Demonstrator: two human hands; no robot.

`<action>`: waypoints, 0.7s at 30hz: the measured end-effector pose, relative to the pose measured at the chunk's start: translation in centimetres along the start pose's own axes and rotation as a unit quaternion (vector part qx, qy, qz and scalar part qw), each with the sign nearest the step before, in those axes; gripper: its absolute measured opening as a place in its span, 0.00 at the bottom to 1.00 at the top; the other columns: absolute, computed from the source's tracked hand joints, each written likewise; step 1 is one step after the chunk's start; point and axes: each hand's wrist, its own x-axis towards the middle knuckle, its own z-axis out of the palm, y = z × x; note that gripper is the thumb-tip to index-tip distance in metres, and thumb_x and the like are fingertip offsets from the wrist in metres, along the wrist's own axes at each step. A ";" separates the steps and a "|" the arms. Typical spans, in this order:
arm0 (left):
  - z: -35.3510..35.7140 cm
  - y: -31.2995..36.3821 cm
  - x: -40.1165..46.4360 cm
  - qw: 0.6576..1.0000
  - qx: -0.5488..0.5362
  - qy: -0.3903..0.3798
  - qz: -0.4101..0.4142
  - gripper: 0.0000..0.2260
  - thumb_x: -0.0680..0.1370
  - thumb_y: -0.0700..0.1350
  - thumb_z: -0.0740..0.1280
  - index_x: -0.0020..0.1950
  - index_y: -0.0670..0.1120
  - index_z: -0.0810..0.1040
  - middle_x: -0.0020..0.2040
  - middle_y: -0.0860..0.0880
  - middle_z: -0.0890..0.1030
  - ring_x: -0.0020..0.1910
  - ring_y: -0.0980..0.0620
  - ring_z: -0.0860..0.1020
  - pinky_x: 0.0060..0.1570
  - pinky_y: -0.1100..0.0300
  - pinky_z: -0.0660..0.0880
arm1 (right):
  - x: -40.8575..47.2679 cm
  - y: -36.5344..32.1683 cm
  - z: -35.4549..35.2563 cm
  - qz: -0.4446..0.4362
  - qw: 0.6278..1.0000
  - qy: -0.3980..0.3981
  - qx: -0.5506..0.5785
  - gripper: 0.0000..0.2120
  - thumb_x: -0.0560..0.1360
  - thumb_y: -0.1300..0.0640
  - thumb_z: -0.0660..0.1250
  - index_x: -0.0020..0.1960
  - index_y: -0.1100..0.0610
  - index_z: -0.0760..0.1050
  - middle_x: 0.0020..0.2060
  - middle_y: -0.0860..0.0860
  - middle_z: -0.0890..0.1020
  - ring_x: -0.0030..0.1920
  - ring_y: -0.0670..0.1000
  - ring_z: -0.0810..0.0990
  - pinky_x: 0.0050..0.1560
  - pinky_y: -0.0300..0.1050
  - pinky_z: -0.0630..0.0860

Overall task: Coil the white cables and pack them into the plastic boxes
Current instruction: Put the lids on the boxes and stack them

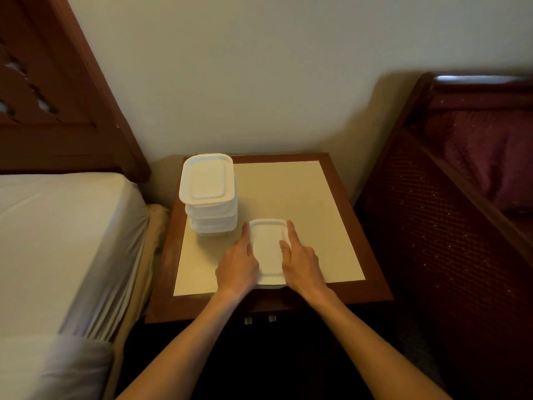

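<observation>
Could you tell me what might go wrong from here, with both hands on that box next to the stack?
1. The single box sits at the table's near edge; both hands, left and right, press on its lid, so a push toward the person could slide it off.
2. The stack of boxes is tall, looks unevenly aligned, and stands close beside the left hand; a bump might topple it.

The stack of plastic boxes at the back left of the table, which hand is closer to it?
Left. The left hand rests on the left edge of the single box, just in front of the stack; the right hand lies on that box's right side, farther away.
</observation>
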 end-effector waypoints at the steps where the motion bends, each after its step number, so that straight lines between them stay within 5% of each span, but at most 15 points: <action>1: 0.0 0.0 0.1 1.000 0.003 0.000 -0.004 0.26 0.82 0.45 0.52 0.79 0.58 0.50 0.61 0.47 0.79 0.55 0.40 0.77 0.46 0.50 0.74 | 0.3 0.1 0.2 0.007 1.000 0.015 0.020 0.24 0.84 0.50 0.48 0.79 0.50 0.49 0.44 0.55 0.79 0.43 0.53 0.78 0.44 0.49 0.75; 6: -0.5 0.4 -0.6 1.000 0.012 -0.013 -0.007 0.29 0.81 0.44 0.54 0.79 0.59 0.48 0.54 0.47 0.81 0.51 0.41 0.78 0.47 0.46 0.78 | 0.1 -0.3 -0.2 0.002 0.999 0.023 0.036 0.20 0.84 0.55 0.49 0.75 0.55 0.61 0.51 0.58 0.80 0.51 0.58 0.79 0.50 0.48 0.73; 11: -2.3 1.0 -1.6 0.998 -0.052 -0.005 0.036 0.22 0.83 0.49 0.54 0.77 0.58 0.54 0.52 0.51 0.81 0.49 0.50 0.79 0.47 0.49 0.79 | -1.0 -0.5 -2.3 -0.006 0.998 0.019 0.056 0.18 0.83 0.53 0.49 0.72 0.50 0.63 0.43 0.51 0.80 0.40 0.48 0.79 0.39 0.44 0.75; 16: -8.6 4.2 -2.2 0.972 -0.203 0.098 0.072 0.03 0.80 0.49 0.65 0.52 0.51 0.73 0.36 0.52 0.78 0.35 0.55 0.78 0.32 0.58 0.77 | -1.7 -4.5 -7.4 -0.059 0.989 0.068 0.114 0.14 0.83 0.52 0.53 0.66 0.52 0.68 0.44 0.45 0.78 0.42 0.44 0.79 0.31 0.34 0.77; 21: -17.2 5.4 2.0 0.953 -0.221 0.190 0.084 0.07 0.77 0.51 0.69 0.42 0.50 0.77 0.33 0.52 0.79 0.30 0.51 0.77 0.31 0.51 0.77 | 1.9 -12.7 -11.3 -0.095 0.977 0.079 0.172 0.10 0.82 0.54 0.56 0.60 0.56 0.70 0.47 0.51 0.77 0.42 0.47 0.79 0.22 0.35 0.73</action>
